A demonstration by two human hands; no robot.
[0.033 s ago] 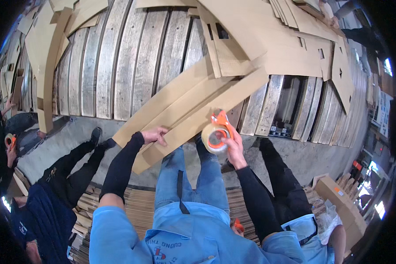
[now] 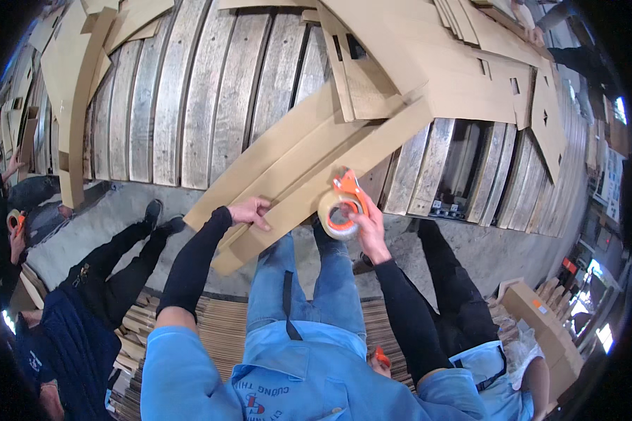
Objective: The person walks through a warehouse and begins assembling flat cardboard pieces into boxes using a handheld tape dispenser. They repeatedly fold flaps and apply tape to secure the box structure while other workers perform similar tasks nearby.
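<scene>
A long folded strip of brown cardboard (image 2: 369,151) slants across the view, its near end above my legs and its far part under other cardboard on the slatted wooden table. Toward its near end, my left hand (image 2: 249,212) grips the raised flap, fingers bent over its edge. My right hand (image 2: 372,235) is closed around an orange tape dispenser (image 2: 347,183) loaded with a wide roll of clear tape (image 2: 324,208). The dispenser is held over or right beside the strip's near long edge; whether it touches the cardboard I cannot tell.
Flat cut cardboard sheets (image 2: 463,77) cover the table's (image 2: 211,105) far right, and more cardboard (image 2: 67,105) lies at left. Co-workers stand at both sides; the left one holds a tape dispenser (image 2: 18,222). Stacked cardboard (image 2: 221,333) is behind me, and a brown box (image 2: 541,316) at lower right.
My right hand and the tape dispenser have shifted slightly left and up along the strip. My left hand keeps its hold with barely any movement.
</scene>
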